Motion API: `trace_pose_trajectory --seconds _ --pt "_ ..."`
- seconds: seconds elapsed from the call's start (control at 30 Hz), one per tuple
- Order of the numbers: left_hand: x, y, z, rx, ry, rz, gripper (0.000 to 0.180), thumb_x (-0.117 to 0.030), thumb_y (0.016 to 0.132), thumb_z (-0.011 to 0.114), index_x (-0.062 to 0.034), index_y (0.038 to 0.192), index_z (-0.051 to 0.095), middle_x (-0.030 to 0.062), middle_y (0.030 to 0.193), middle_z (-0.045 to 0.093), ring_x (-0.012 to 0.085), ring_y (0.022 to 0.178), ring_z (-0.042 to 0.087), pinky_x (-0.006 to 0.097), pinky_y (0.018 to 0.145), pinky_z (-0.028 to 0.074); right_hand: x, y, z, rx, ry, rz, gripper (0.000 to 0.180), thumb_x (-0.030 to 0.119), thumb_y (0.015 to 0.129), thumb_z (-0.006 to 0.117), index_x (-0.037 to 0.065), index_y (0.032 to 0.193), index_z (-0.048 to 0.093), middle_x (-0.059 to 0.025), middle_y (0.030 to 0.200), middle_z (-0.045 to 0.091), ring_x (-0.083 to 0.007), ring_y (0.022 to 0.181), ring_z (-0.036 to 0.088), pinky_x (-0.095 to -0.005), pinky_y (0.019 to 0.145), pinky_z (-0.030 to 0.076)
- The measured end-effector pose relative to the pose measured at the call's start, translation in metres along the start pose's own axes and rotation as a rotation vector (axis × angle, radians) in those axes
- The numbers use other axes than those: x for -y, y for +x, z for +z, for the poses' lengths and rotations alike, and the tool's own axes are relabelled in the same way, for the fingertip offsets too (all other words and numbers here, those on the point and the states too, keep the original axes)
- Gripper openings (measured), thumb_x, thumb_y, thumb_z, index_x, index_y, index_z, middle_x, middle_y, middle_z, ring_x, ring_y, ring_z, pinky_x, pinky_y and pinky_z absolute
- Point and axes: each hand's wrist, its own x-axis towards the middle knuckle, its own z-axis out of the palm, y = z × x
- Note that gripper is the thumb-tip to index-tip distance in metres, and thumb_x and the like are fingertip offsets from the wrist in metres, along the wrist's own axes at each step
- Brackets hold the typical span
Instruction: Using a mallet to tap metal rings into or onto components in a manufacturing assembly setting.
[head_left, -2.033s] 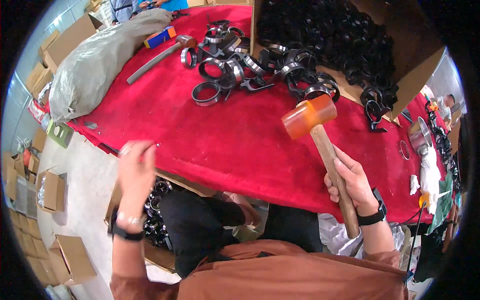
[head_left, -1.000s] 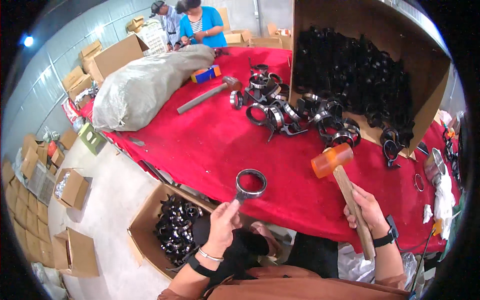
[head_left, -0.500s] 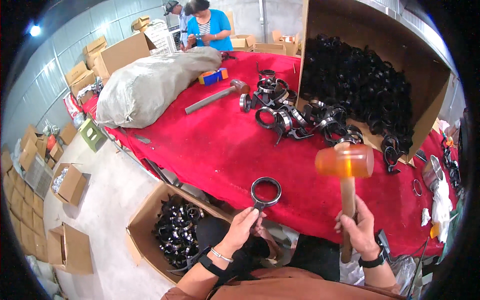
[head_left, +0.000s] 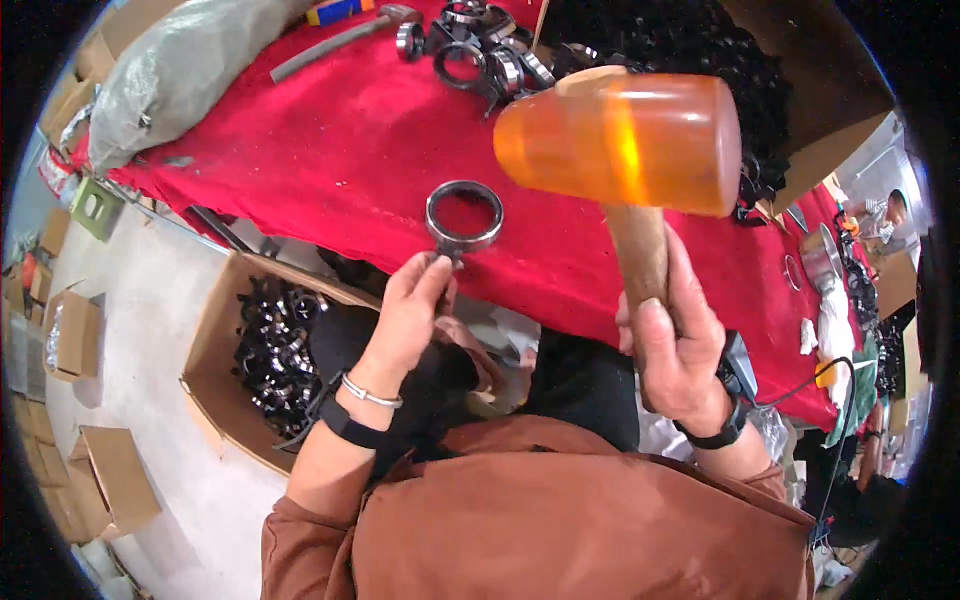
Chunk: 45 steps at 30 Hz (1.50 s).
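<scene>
My left hand (head_left: 408, 310) pinches the short stem of a black ring-shaped part with a shiny metal band (head_left: 470, 241), holding it up over the near edge of the red-covered table (head_left: 330, 160). My right hand (head_left: 678, 345) is closed around the wooden handle of a mallet (head_left: 620, 145). Its translucent amber head is raised high, well apart from the ring and to its right. Behind the mallet head, part of the table is hidden. A pile of similar black and metal rings (head_left: 500, 72) lies farther back on the cloth.
A second mallet (head_left: 330, 48) lies at the back left, near a filled pale sack (head_left: 185, 75). At the far right leans a large carton of black parts (head_left: 835, 95). Below the table, left of my legs, stands an open carton (head_left: 212, 345) holding more rings. Metal cups (head_left: 820, 255) sit rightward.
The mallet has come up and looks much larger, nearer to my head. My left hand still holds the ring. The whole view has tilted downward, showing more of my torso.
</scene>
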Motion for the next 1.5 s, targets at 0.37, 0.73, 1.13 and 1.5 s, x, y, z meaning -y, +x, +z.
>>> trace_pose_trajectory --seconds 0.37,0.73,1.13,1.5 --pt "0.009 -0.006 0.003 0.013 -0.024 0.012 0.021 -0.023 0.091 0.047 -0.0037 0.089 0.054 -0.0025 0.066 0.046 0.0055 0.059 0.041 0.020 0.052 0.033 -0.007 -0.006 0.002 0.183 -0.351 -0.106 0.052 0.001 0.081 0.057 0.003 0.129 0.040 -0.0213 0.090 0.060 -0.0297 0.080 0.062 -0.0320 0.072 0.048" --pt "0.008 -0.003 -0.003 0.068 0.023 -0.029 0.017 -0.021 0.092 0.045 -0.0050 0.089 0.052 -0.0024 0.069 0.048 0.0069 0.062 0.043 0.020 0.056 0.035 -0.013 0.046 0.030 0.257 -0.339 -0.254 0.047 0.009 0.085 0.055 0.005 0.129 0.040 -0.0233 0.102 0.059 -0.0318 0.098 0.059 -0.0342 0.079 0.048" --pt "0.003 -0.008 -0.002 0.018 0.032 0.045 0.018 -0.021 0.091 0.049 -0.0042 0.088 0.053 -0.0024 0.068 0.049 0.0066 0.061 0.044 0.021 0.056 0.036 0.001 0.098 0.034 0.435 -0.572 -0.074 0.042 0.013 0.088 0.051 0.007 0.128 0.042 -0.0262 0.106 0.056 -0.0339 0.101 0.057 -0.0343 0.083 0.045" --pt "0.006 -0.008 0.000 -0.064 -0.029 -0.004 0.014 -0.018 0.089 0.052 -0.0047 0.090 0.055 -0.0017 0.072 0.052 0.0075 0.063 0.047 0.022 0.057 0.038 -0.018 0.085 0.031 0.376 -0.359 -0.266 0.046 0.021 0.087 0.052 0.005 0.129 0.039 -0.0236 0.104 0.058 -0.0353 0.086 0.062 -0.0411 0.073 0.050"
